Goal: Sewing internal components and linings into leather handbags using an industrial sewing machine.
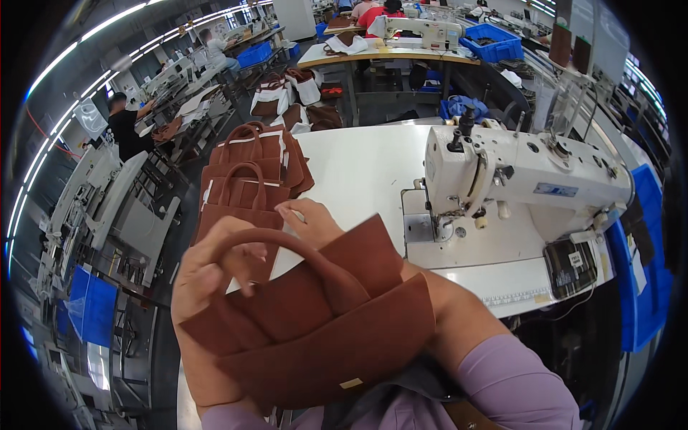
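Observation:
A brown handbag piece [322, 351] with a rounded handle and a small gold-coloured plate is tilted up close to me. My left hand [222, 261] is at the left end of its handle, fingers curled round it. Behind the piece, my right hand [314, 221] has its thumb and fingertips together; whatever is between them cannot be made out. The right forearm passes behind the bag piece, which hides part of it. Just past my hands, several similar brown bag pieces with handles [247, 172] lie overlapped, white edges showing, along the table's left side.
A white sewing machine [523, 168] stands at the right on the white table [358, 154]. Its needle area is near my right arm. A blue bin [648, 251] is beyond the table's right edge. Other workstations and people are farther off.

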A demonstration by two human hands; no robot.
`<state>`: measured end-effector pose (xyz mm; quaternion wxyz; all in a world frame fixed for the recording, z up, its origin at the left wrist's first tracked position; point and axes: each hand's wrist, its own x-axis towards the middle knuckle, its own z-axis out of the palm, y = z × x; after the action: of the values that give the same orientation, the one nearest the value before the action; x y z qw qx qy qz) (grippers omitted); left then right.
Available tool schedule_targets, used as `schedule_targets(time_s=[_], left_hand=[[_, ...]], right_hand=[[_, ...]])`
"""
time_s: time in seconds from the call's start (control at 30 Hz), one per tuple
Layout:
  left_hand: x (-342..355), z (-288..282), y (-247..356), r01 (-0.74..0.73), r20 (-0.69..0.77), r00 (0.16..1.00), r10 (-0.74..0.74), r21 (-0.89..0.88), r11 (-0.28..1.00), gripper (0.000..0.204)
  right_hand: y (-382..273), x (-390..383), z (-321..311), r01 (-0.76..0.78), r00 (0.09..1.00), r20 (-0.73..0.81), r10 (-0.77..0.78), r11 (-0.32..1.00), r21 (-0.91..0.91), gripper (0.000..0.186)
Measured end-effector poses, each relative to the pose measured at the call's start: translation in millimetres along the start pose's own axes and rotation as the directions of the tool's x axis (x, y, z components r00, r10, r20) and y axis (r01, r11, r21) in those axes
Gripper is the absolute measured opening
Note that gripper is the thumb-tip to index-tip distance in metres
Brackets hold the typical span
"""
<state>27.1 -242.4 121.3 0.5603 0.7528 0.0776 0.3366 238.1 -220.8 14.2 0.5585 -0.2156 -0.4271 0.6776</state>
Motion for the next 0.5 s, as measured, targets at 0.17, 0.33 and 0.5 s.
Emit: schedule_targets(time_s=[0.17, 0.33, 0.5], left_hand=[[-37, -19, -59, 0.378, -0.073, 0.925, -0.373, 0.086, 0.922, 0.037], [-41, -27, -104, 0.366, -0.237, 0.9, -0.365, -0.041, 0.93, 0.035], [-12, -9, -113, 0.365, -0.211, 0.897, -0.388, -0.14, 0.921, 0.035]], right_hand=[[35, -53, -55, -0.395, 0.917, 0.098, 0.387, 0.916, 0.067, 0.049], [-4, -144, -25, -0.38, 0.855, -0.346, 0.387, 0.92, 0.091, 0.067], [-22, -192, -27, -0.142, 0.967, -0.235, 0.103, 0.977, -0.157, 0.063]])
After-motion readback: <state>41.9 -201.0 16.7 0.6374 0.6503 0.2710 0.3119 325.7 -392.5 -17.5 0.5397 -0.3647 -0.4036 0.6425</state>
